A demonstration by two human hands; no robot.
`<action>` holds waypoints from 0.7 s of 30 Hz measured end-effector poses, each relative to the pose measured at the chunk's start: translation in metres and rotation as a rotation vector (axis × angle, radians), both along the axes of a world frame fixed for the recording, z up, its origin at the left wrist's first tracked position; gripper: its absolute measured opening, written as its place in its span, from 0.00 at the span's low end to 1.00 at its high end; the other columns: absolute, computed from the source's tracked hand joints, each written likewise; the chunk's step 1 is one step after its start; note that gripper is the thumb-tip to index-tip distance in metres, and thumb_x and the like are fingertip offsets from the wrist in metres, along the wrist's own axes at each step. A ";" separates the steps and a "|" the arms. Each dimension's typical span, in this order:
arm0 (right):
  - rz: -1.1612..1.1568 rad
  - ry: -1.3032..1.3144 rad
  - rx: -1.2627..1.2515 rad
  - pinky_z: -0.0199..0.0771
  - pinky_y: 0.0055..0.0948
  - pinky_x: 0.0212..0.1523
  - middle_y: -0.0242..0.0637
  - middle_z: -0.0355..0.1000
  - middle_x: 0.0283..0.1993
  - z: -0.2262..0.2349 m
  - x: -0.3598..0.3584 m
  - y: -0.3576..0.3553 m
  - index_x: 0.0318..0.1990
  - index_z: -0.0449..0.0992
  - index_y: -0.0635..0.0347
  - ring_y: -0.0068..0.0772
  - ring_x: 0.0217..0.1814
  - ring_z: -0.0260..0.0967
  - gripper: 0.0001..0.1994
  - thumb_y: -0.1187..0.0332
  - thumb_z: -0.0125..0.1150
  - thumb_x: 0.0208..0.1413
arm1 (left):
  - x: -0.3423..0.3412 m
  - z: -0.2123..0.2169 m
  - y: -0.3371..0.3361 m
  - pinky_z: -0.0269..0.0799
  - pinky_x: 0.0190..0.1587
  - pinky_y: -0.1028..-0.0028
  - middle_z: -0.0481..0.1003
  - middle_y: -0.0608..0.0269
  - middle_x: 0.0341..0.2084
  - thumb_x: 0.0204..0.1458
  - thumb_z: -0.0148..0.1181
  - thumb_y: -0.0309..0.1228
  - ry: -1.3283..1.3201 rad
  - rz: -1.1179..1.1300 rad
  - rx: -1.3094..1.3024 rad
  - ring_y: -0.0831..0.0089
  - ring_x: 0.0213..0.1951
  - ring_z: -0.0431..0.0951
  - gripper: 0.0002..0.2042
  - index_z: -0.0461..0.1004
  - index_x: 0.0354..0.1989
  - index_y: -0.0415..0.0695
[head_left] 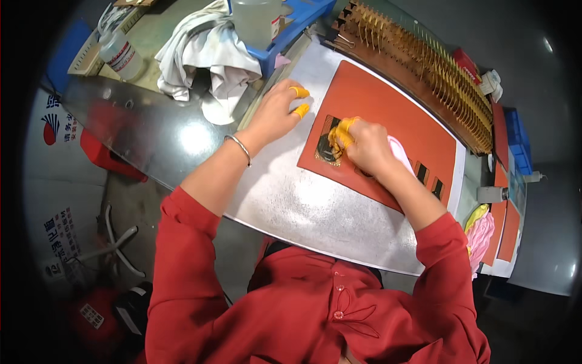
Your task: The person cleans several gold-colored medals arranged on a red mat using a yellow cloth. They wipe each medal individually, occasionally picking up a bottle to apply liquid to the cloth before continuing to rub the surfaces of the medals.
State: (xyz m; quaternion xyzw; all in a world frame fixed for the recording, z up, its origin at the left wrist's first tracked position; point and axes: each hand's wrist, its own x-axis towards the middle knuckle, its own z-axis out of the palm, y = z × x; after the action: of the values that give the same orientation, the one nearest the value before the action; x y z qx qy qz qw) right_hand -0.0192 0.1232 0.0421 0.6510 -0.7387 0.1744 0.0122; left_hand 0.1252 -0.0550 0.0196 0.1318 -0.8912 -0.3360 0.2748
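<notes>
My left hand point(280, 111) hovers or rests at the left edge of the orange-red mat point(388, 103), fingers apart, with yellow finger cots on two fingertips. It holds nothing visible. My right hand point(368, 144) is closed, its fingertips, also in yellow cots, pressed down on a dark rectangular plate point(327, 153) with a gold patterned border. Whether something small is pinched there is hidden. Beside that hand a pink-and-white cloth-like piece point(398, 150) shows behind the wrist. Two more dark plates lie on the mat, one point(422, 172) above the other point(438, 187), partly beyond my right forearm.
Along the far side stands a long brown rack point(418, 73) of thin gold-coloured pieces. A white rag point(212, 57), a blue basket point(291, 33) with a clear container, and a plastic bottle point(120, 56) sit far left. Pink cloth point(481, 236) and a grey cylinder point(492, 195) are right.
</notes>
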 end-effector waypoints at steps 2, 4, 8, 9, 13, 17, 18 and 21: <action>0.128 -0.059 0.029 0.70 0.39 0.27 0.40 0.71 0.25 -0.001 0.016 0.014 0.28 0.75 0.58 0.43 0.25 0.70 0.04 0.69 0.60 0.44 | 0.004 0.000 0.003 0.63 0.52 0.67 0.68 0.56 0.44 0.46 0.55 0.25 -0.014 0.028 0.017 0.58 0.49 0.68 0.12 0.72 0.41 0.39; 0.090 0.024 0.054 0.71 0.39 0.27 0.40 0.71 0.25 0.007 0.016 0.018 0.29 0.76 0.56 0.43 0.26 0.71 0.04 0.70 0.60 0.43 | -0.006 0.000 0.003 0.63 0.52 0.67 0.68 0.56 0.44 0.46 0.55 0.24 0.004 0.018 -0.011 0.58 0.49 0.68 0.12 0.72 0.41 0.39; -0.084 -0.013 0.005 0.71 0.40 0.29 0.43 0.72 0.28 0.012 -0.016 -0.008 0.30 0.75 0.58 0.48 0.28 0.70 0.05 0.69 0.60 0.45 | -0.004 0.002 0.002 0.63 0.52 0.67 0.68 0.56 0.44 0.45 0.55 0.24 -0.016 0.010 -0.003 0.58 0.50 0.67 0.13 0.72 0.41 0.39; -0.070 -0.004 0.045 0.71 0.40 0.29 0.43 0.72 0.28 0.015 -0.018 -0.009 0.30 0.75 0.58 0.48 0.28 0.70 0.05 0.68 0.60 0.46 | -0.002 0.002 0.001 0.63 0.52 0.67 0.68 0.56 0.44 0.45 0.55 0.24 -0.011 0.007 -0.010 0.58 0.50 0.67 0.13 0.72 0.41 0.39; 0.121 -0.040 0.047 0.71 0.38 0.26 0.44 0.70 0.24 0.003 0.020 0.028 0.29 0.76 0.60 0.45 0.24 0.70 0.05 0.69 0.62 0.45 | 0.001 0.001 0.003 0.62 0.53 0.67 0.69 0.57 0.44 0.45 0.53 0.24 -0.023 0.007 0.030 0.59 0.49 0.67 0.12 0.72 0.41 0.38; -0.013 0.019 -0.074 0.70 0.38 0.24 0.43 0.69 0.22 -0.001 0.000 0.015 0.27 0.76 0.59 0.43 0.23 0.70 0.05 0.69 0.62 0.43 | -0.005 0.004 0.004 0.62 0.53 0.68 0.69 0.57 0.44 0.45 0.53 0.24 -0.035 0.019 -0.001 0.59 0.49 0.68 0.13 0.72 0.41 0.39; 0.005 0.021 -0.082 0.69 0.39 0.23 0.42 0.68 0.22 0.000 0.002 0.017 0.27 0.76 0.58 0.43 0.23 0.70 0.04 0.70 0.61 0.43 | -0.002 0.004 0.005 0.62 0.53 0.68 0.69 0.57 0.44 0.45 0.53 0.23 -0.038 0.021 -0.006 0.59 0.49 0.68 0.13 0.72 0.41 0.39; 0.052 0.037 -0.017 0.69 0.37 0.22 0.41 0.68 0.21 -0.004 0.017 0.028 0.27 0.75 0.59 0.42 0.22 0.69 0.04 0.70 0.61 0.43 | -0.001 0.003 0.002 0.62 0.52 0.68 0.69 0.58 0.44 0.45 0.54 0.24 -0.029 0.025 -0.022 0.59 0.49 0.68 0.13 0.72 0.41 0.39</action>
State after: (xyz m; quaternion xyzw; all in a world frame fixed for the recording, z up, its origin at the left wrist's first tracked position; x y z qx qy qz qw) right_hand -0.0021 0.1516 0.0380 0.6728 -0.7198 0.1687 0.0268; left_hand 0.1238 -0.0531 0.0221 0.1447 -0.8971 -0.3205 0.2674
